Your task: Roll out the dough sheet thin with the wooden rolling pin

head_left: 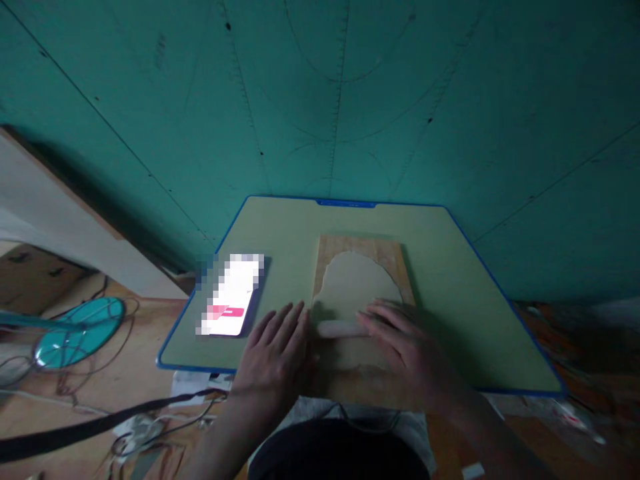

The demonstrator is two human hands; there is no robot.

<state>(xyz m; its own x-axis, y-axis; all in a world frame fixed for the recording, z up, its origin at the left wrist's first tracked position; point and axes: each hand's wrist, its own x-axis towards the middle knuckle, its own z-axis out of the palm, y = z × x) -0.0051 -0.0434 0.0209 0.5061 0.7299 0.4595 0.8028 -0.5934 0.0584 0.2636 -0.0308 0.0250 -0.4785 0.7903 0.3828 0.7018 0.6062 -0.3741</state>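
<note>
Dough (360, 280) lies in one big flat sheet between the fingers of two hands and out in front of them. Its far edge is round. One wood board (330, 245) is under it, and one counter (460, 280) is under the board. One pin (340, 329), pale like a short stick, lies across the dough, in between the left fingers and the right fingers.

The left hand (273, 357) has its back facing up. Its fingers are almost straight, a tiny bit apart, and point ahead. The tips are just beside the left end of the pin. I can't tell if they hold it, as the inside of the hand is hidden. The right hand (403, 343) has its back up too. Its fingers bend a little, point left and ahead, and lie over the right end of the pin. I can't tell how tight they are, because their undersides don't show.

Two arms come up from below and lean in toward each other. One phone (233, 297) is on the counter, left of the left fingers and a bit ahead, with its screen lit. One green wall (310, 80) stands far ahead of all the fingers.
</note>
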